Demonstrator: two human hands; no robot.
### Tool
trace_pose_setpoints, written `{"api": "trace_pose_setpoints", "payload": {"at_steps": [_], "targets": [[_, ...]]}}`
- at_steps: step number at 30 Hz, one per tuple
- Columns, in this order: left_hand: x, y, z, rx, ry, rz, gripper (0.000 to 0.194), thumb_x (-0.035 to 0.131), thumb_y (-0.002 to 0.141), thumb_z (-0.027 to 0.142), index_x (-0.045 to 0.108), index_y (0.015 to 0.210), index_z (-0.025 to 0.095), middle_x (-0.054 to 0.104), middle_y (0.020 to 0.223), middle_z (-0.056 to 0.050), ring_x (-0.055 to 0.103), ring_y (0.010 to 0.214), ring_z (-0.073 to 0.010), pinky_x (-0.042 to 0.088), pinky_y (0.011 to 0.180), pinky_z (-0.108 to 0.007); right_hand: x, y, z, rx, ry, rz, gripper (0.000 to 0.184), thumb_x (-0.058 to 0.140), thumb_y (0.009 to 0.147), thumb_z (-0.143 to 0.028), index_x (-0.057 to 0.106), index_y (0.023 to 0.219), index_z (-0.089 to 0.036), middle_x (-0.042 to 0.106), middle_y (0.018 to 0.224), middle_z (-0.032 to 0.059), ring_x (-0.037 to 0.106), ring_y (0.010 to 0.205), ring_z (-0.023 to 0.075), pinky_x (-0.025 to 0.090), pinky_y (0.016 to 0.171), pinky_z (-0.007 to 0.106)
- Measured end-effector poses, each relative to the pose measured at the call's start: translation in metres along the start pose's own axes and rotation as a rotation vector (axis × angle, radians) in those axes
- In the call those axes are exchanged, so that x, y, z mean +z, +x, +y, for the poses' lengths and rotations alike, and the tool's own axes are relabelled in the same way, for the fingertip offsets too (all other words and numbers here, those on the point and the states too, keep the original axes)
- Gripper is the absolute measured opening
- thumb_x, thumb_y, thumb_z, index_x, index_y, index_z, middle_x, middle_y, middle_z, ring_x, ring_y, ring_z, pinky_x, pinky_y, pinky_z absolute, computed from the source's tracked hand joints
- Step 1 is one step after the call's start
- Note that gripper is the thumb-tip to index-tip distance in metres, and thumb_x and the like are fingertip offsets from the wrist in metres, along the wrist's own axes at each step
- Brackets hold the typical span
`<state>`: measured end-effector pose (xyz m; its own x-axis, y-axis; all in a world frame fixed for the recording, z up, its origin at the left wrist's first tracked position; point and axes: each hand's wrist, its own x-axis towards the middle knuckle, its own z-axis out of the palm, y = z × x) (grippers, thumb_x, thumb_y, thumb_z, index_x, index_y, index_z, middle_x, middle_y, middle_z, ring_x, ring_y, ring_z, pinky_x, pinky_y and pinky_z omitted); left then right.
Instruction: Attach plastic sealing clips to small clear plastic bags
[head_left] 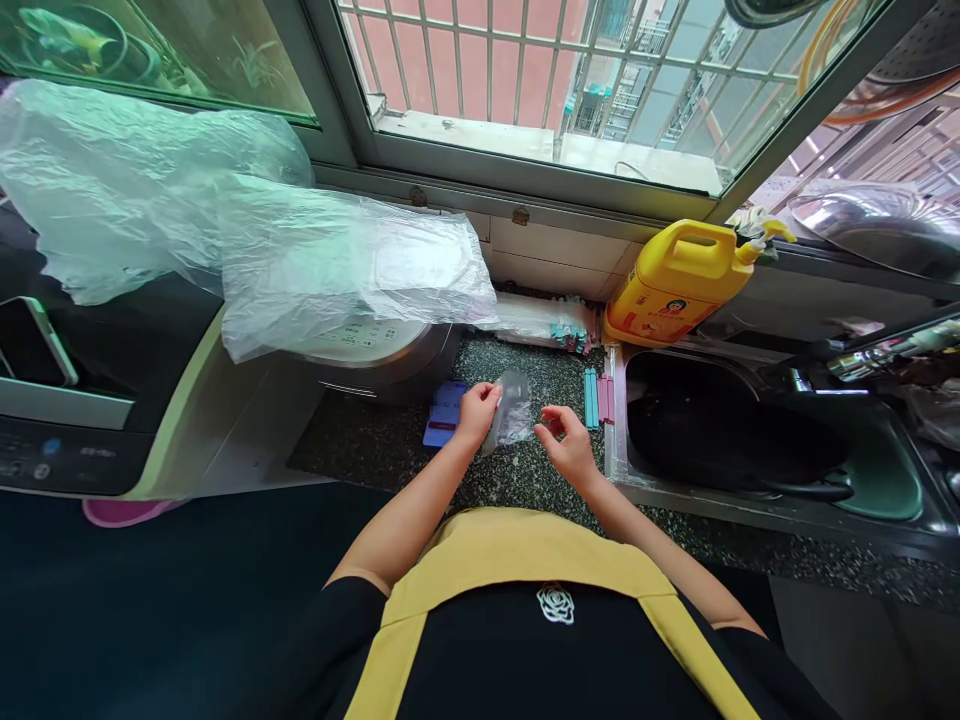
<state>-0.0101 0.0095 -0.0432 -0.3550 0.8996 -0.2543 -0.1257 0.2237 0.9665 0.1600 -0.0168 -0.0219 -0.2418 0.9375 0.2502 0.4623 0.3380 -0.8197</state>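
Observation:
My left hand [480,412] pinches the upper edge of a small clear plastic bag [513,408] over the speckled countertop [517,480]. To the right of the bag is my right hand [568,443], its fingers curled but apart, with nothing visible in them. A blue packet [444,412] lies on the counter just left of my left hand. Beyond my right hand, teal sticks [592,398] and pink sticks [606,399], perhaps bag clips, lie side by side by the sink's edge. Against the wall sits a row of clear packs [536,322] with teal and pink ends.
A yellow pump jug [671,285] stands behind the sink [619,440], which holds a dark pan [720,430]. At left, plastic sheeting [300,250] drapes over a rounded appliance [367,350]. A phone [37,340] rests on a washing machine [82,440].

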Motion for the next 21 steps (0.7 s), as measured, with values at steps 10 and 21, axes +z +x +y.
{"api": "trace_pose_setpoints", "payload": {"at_steps": [10, 21], "targets": [[0.028, -0.011, 0.036, -0.178, -0.54, 0.082, 0.03, 0.071, 0.055, 0.033, 0.047, 0.061, 0.016, 0.042, 0.047, 0.008, 0.037, 0.042, -0.0035, 0.027, 0.043, -0.018, 0.038, -0.03, 0.004, -0.313, -0.187, 0.09, 0.056, 0.064, 0.072, -0.038, 0.04, 0.119, -0.018, 0.053, 0.109, 0.0127, 0.052, 0.1, 0.0243, 0.046, 0.081, 0.04], [0.023, -0.01, 0.039, -0.139, -0.377, 0.024, 0.038, 0.07, 0.061, 0.041, 0.043, 0.054, 0.015, 0.039, 0.044, 0.008, 0.033, 0.039, -0.0022, 0.025, 0.041, -0.017, 0.0, -0.007, -0.011, -0.24, -0.068, 0.034, 0.022, 0.048, 0.085, -0.028, 0.054, 0.065, -0.019, 0.058, 0.063, 0.0013, 0.052, 0.061, 0.0132, 0.039, 0.061, 0.027]]}}
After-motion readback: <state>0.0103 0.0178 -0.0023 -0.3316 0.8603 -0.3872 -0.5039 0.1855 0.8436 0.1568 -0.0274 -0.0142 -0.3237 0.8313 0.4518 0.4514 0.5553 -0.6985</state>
